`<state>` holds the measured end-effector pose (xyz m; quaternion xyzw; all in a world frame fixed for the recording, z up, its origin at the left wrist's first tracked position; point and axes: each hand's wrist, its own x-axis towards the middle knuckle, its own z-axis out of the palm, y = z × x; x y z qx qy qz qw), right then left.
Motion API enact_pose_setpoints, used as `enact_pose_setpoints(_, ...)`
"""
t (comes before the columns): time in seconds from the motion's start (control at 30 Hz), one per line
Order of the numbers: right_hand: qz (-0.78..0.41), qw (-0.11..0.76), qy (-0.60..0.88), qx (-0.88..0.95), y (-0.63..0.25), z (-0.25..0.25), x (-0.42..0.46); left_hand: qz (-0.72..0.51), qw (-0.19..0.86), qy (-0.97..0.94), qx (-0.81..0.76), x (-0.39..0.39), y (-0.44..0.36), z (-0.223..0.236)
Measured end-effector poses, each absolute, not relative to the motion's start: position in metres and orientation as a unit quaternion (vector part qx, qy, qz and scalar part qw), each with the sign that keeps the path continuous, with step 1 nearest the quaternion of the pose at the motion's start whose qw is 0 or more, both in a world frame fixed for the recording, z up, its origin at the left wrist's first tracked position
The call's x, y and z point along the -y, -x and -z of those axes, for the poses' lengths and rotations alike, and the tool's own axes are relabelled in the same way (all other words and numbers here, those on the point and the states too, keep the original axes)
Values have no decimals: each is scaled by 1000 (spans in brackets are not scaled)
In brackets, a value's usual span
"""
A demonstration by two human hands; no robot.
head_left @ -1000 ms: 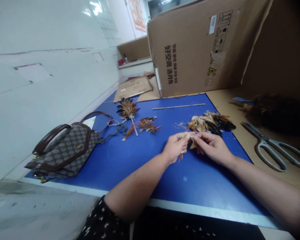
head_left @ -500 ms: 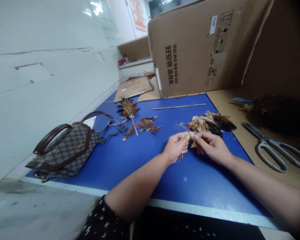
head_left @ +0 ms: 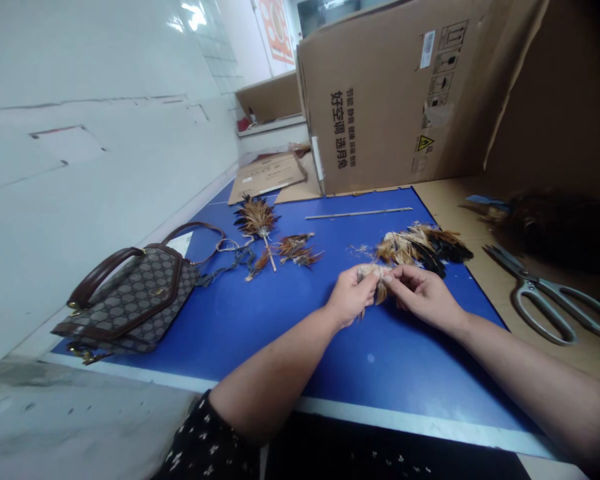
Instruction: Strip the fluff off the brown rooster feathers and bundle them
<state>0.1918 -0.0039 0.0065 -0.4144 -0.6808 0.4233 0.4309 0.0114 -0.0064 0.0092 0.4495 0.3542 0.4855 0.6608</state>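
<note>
A feather bunch (head_left: 381,293), pale at its upper part and brown below, is held between the 2 hands just above the bench (head_left: 250,320), near its right side. The left hand (head_left: 351,297) is closed around it, with thin dark tips showing below the fingers; the right hand (head_left: 427,293) pinches its other end narrowly between thumb and forefinger, the other fingers curled. Just beyond the hands lies a feather pile (head_left: 423,247) of tan, brown and black, with pale scraps (head_left: 361,251) to its left. Farther back, a thin stick (head_left: 359,213) lies crosswise. To the left are a feather tuft on a stem (head_left: 257,217) and some loose feathers (head_left: 300,250), then a patterned handbag (head_left: 140,297). On the right, scissors (head_left: 530,290) lie partly open on cardboard (head_left: 505,303), near a dark, blurred heap (head_left: 560,223). A big carton (head_left: 390,113) stands at the back.
</note>
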Motion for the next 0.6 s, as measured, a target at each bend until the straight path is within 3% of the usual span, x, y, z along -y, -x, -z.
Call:
enact_pose_setpoints(0.33, -323, 489, 392, 710, -193, -14, 6, -468, 643, -494, -352, 3, -10, 4)
enact_pose_setpoints(0.47, -338, 487, 395, 701, -195, -16, 5, -456, 661, -495, -333, 2, -10, 7)
enact_pose_setpoints(0.6, -353, 479, 395, 700, -196, -13, 4, -477, 599, -530, -364, 0, -10, 9)
